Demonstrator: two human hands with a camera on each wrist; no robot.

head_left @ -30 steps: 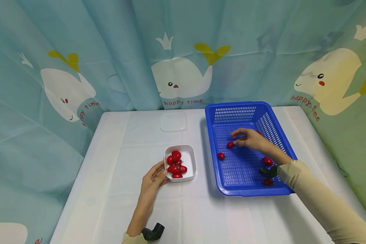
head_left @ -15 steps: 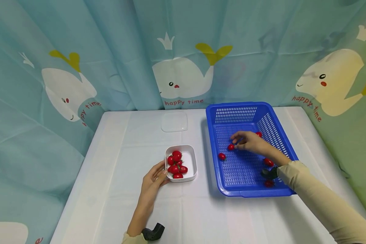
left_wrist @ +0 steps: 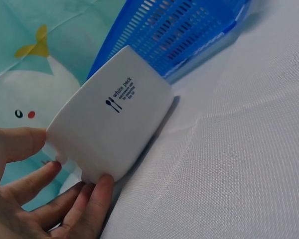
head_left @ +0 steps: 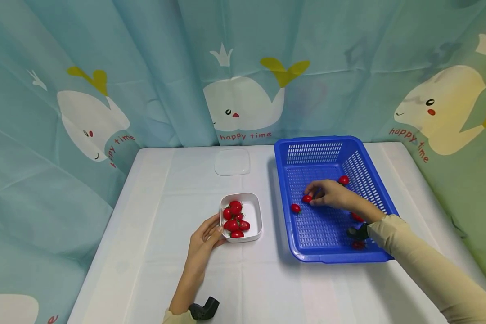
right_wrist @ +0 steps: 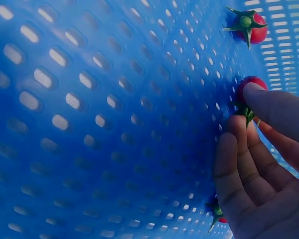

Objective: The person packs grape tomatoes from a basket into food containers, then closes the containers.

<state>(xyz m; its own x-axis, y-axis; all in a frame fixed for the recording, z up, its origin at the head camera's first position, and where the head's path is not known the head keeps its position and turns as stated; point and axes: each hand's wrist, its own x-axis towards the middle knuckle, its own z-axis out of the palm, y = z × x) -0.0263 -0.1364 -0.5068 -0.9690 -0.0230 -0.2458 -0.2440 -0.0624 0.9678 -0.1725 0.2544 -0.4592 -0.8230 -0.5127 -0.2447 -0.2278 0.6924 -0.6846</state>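
Note:
In the head view my left hand [head_left: 201, 245] holds the near left corner of a small white square container [head_left: 253, 211], thumb and fingers on its walls. Several cherry tomatoes [head_left: 231, 225] lie in its left half. The left wrist view shows the container's printed side [left_wrist: 107, 112] with fingertips along its edge. Inside the blue basket [head_left: 282, 189], my right hand [head_left: 332, 193] pinches a cherry tomato [head_left: 306, 199]. Close up in the right wrist view, the thumb presses on that tomato [right_wrist: 252, 82] and the fingers curl near its green stem.
Other cherry tomatoes lie in the basket: one [head_left: 295, 208] left of the right hand, one [head_left: 343, 180] behind it, others under the forearm. A clear lid [head_left: 232, 162] lies behind the container on the white-covered table [head_left: 166, 175]. A whale-print curtain [head_left: 154, 81] hangs behind.
My right hand has lowered and come slightly nearer, and its thumb and fingers have closed around the cherry tomato. The left hand and container have stayed in place.

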